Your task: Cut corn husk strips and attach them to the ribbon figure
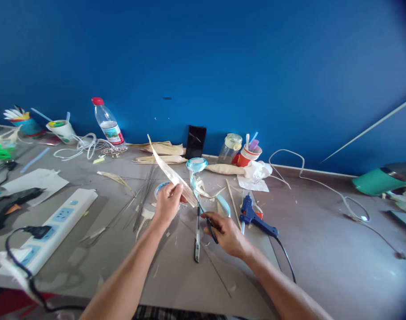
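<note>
My left hand is closed around a long pale dried leaf strip that slants up to the left above the grey table. My right hand grips small black-handled scissors, whose tip meets the lower end of the strip. A black pen lies on the table between my hands. A light blue ribbon spool with trailing ribbon sits just behind them. A blue glue gun rests right of my right hand.
A white power strip and a black glue gun lie at the left. A water bottle, phone, jar, paper cups, thin wires and white cables line the back. A green container lies at the right.
</note>
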Motion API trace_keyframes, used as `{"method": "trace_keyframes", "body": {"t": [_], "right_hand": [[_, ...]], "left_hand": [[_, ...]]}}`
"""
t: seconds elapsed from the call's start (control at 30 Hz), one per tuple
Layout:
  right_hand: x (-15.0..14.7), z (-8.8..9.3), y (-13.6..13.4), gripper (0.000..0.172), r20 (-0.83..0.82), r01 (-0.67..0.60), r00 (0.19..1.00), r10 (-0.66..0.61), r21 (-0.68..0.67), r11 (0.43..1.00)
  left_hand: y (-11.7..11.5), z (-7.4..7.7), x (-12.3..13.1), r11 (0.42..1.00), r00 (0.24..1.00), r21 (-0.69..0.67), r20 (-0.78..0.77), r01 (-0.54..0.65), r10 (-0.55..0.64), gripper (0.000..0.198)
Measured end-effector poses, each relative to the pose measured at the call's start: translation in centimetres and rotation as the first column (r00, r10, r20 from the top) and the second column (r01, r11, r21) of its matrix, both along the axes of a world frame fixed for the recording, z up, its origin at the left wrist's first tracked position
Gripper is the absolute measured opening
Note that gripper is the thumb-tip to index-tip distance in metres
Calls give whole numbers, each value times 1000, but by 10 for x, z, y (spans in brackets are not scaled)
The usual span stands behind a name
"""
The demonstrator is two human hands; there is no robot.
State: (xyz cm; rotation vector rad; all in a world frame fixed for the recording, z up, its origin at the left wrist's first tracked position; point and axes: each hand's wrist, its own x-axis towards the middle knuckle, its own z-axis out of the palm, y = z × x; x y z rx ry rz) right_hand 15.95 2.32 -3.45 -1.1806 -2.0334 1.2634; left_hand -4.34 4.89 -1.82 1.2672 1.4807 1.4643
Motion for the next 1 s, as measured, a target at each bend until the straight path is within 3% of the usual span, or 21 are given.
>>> {"method": "trace_keyframes", "body": {"t": [0.17, 0.5, 1.0], "right_hand": [[0, 1, 0, 30, 9, 4, 1000, -4, 6, 1000], [2, 13, -2, 35, -108, -35, 994, 19, -151, 988], [1, 8, -2, 34, -86, -38, 996, 31, -81, 996]], "left_hand": [[1, -1, 0, 1000, 999, -12, 32, -6, 6, 26], [-2, 4, 1, 1000, 1000, -11, -21, 12, -12, 26], [-5, 7, 9, 998, 996, -10, -71, 57, -57, 26]]}}
